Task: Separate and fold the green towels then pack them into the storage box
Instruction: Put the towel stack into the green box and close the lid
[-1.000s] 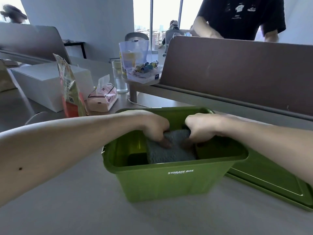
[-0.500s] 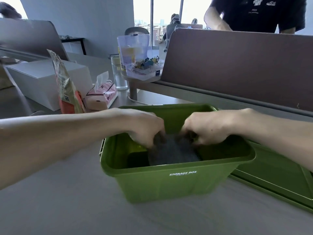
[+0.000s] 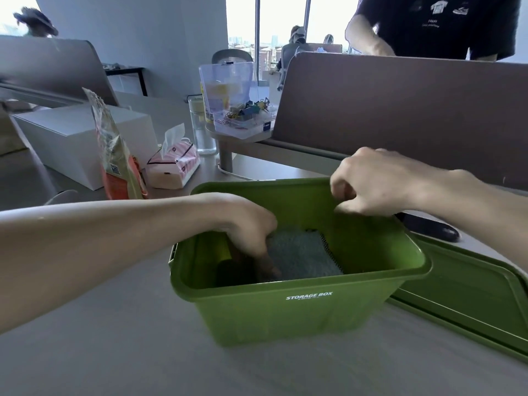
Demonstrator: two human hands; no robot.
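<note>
Your right hand (image 3: 368, 181) has come up out of the box (image 3: 285, 315) since a moment ago. It now hangs over the back rim, holding nothing, with its fingers bent loosely. Your left hand (image 3: 251, 224) is still down inside, with its fingers (image 3: 265, 261) pointing down at the left edge of the towel (image 3: 300, 252). It is dark and blurry there, so you cannot tell if they pinch the towel or just push on it.

The towel lies folded and flat in the bottom of the box, nearer the right side. It looks soft, light and floppy, so it will not break or slip. It can come unfolded, though. If you move it, hold it by two edges or press it flat with your whole hand.

The box sits on a smooth grey table (image 3: 114, 352). Its lid (image 3: 463, 295) lies just beside it on your right. A snack bag (image 3: 117, 155), a tissue pack (image 3: 174, 164), a white carton (image 3: 71, 135) and a glass (image 3: 201, 124) stand farther back on your left. A brown screen (image 3: 400, 110) stands behind the box, and another person (image 3: 443, 21) is past it.
</note>
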